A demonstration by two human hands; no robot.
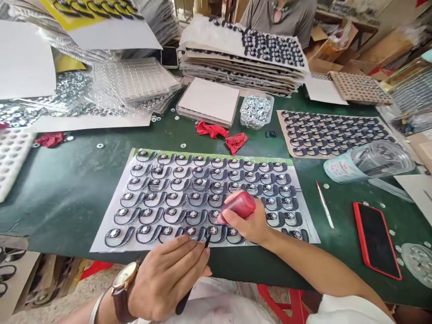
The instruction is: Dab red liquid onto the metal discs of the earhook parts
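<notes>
My left hand (170, 274), with a watch on its wrist, is closed around a slim black tool, apparently tweezers (184, 302). Its tip reaches a round shiny piece in the front row. In my right hand (254, 227) is a small red squeeze bottle (241, 204), tilted with its nozzle down and left over the rows. Beneath both hands lies a white sheet (103, 240) with a green back edge. Rows of black curved pieces (173, 215) cover it, each with a round shiny part. My forearm and hands hide some pieces.
A clear tub of metal discs (256, 110) and red scraps (212, 129) lie behind the sheet. At right are a second filled sheet (337, 132), a plastic cup (371, 159), a thin pointed tool (324, 204) and a red-cased phone (376, 240). Stacked trays (236, 58) stand behind; a person sits beyond.
</notes>
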